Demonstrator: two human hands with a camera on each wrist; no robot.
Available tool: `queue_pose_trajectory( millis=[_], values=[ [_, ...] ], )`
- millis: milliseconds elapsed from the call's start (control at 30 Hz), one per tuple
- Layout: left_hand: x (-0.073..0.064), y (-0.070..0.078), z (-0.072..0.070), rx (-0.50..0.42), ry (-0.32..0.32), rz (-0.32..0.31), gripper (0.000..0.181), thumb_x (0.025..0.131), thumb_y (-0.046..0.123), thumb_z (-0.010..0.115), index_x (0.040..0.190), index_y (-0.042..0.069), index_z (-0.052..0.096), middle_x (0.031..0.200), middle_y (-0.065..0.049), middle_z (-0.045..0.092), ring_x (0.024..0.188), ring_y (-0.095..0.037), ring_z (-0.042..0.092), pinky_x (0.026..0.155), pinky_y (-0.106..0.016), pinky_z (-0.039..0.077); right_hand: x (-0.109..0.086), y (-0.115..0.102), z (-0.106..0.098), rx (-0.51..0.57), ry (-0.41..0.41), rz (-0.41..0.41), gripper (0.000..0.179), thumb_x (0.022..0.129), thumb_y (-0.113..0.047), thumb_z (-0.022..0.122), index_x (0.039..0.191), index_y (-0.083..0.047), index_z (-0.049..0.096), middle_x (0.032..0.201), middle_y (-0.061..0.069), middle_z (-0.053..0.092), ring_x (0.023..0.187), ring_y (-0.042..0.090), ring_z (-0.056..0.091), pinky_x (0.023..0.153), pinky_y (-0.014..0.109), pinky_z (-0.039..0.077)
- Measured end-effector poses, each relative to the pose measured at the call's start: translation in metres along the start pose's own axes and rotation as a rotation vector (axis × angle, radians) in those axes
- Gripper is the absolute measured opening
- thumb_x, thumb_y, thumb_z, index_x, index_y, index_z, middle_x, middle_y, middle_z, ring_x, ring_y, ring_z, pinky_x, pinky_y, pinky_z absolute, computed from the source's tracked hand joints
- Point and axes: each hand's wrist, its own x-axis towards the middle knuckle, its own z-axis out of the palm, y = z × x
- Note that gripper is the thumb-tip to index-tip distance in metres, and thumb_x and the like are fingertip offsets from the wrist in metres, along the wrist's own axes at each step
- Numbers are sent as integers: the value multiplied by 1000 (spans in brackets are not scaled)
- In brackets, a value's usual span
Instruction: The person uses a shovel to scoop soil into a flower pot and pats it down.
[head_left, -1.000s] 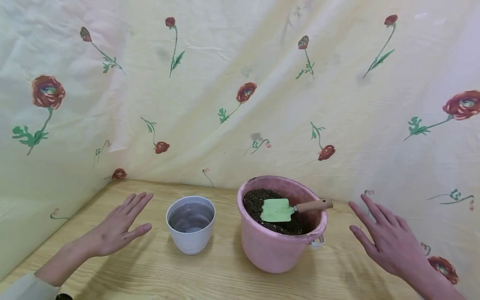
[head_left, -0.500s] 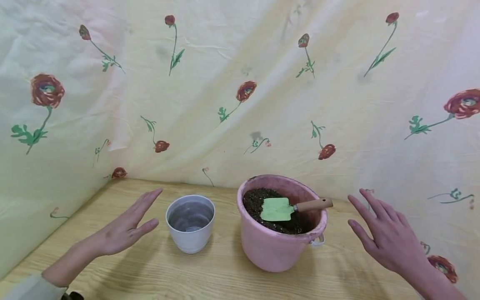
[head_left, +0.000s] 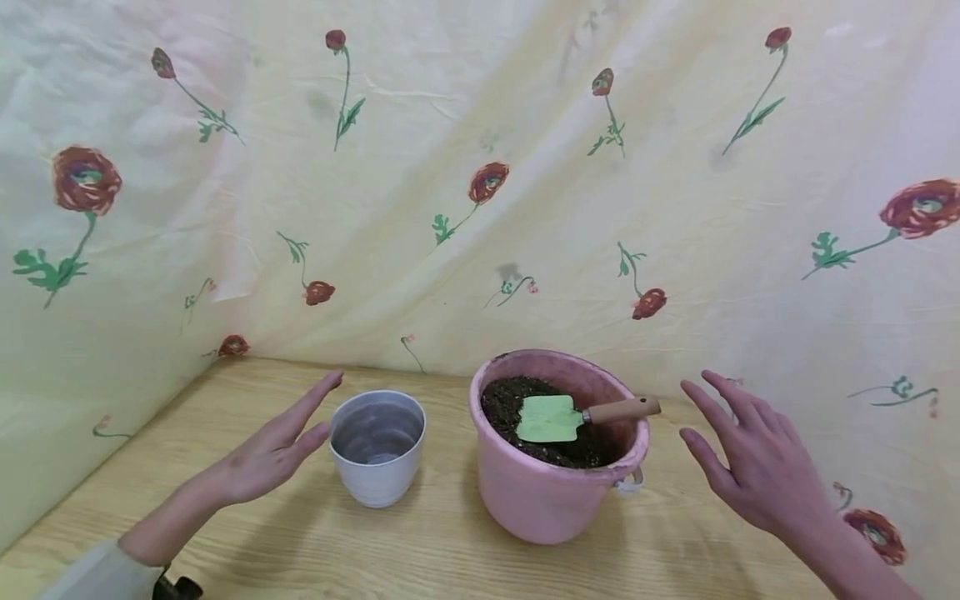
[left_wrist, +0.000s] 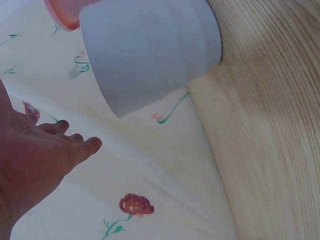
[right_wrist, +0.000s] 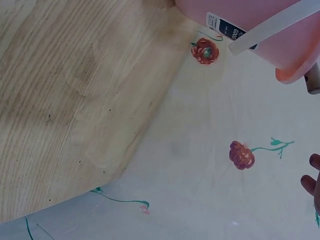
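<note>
My left hand (head_left: 262, 458) is beside the left rim of a white plant pot (head_left: 378, 479), fingers straight and holding nothing. In the left wrist view a gap shows between the fingers and the pot wall (left_wrist: 150, 50). To the right stands a pink bucket (head_left: 536, 500) of dark soil (head_left: 517, 392). Across it lies a trowel with a pale green blade (head_left: 549, 418), its wooden handle (head_left: 622, 410) over the right rim. My right hand (head_left: 761, 467) hovers right of the bucket, fingers loosely extended, holding nothing. Only its fingertips (right_wrist: 310, 185) enter the right wrist view.
Both containers stand on a light wooden table (head_left: 420, 558). A floral cloth (head_left: 397, 208) hangs behind and along the left side. The bucket's white handle (right_wrist: 280, 25) hangs down on its right side. A dark object (head_left: 178, 587) is at the left wrist.
My left hand has moved right, from well apart to beside the white pot's rim. The right hand has shifted slightly left and up. The pot, bucket and trowel have stayed in place.
</note>
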Motion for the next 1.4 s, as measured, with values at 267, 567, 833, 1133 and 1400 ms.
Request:
queue_pose_trajectory(
  millis=[267, 567, 833, 1133, 1400],
  values=[
    [11, 5, 11, -134, 22, 7, 71, 99, 19, 54, 156, 28, 11, 158, -9, 22, 144, -32, 20, 113, -31, 27, 11, -6, 1, 25, 11, -9, 52, 96, -42, 50, 137, -11, 53, 137, 22, 48, 109, 46, 49, 81, 63, 40],
    [28, 13, 28, -215, 52, 56, 94, 84, 17, 76, 156, 22, 15, 155, -14, 28, 141, -37, 25, 105, -60, 32, 25, -15, 3, 61, 7, -22, 48, 92, -35, 58, 134, -14, 56, 135, 19, 51, 103, 44, 53, 85, 65, 38],
    [42, 16, 45, -246, 26, 92, 98, 80, 20, 80, 155, 25, 17, 155, -9, 30, 141, -30, 28, 105, -59, 32, 42, -25, 8, 80, 25, -78, 44, 94, -36, 54, 130, -10, 59, 130, 19, 55, 104, 44, 55, 81, 59, 43],
    [58, 26, 60, -176, 63, 149, 99, 74, 23, 84, 153, 14, 25, 150, -12, 40, 137, -31, 37, 102, -52, 41, 60, -37, 11, 81, -20, -117, 42, 88, -27, 63, 126, -10, 61, 125, 16, 58, 102, 40, 57, 79, 56, 45],
    [68, 37, 67, -238, 9, 97, 100, 77, 28, 82, 155, 16, 21, 155, -10, 31, 142, -28, 28, 107, -57, 33, 71, -44, 18, 114, -99, -143, 35, 87, -25, 66, 120, -13, 65, 115, 13, 62, 101, 35, 58, 79, 52, 48]
  ],
)
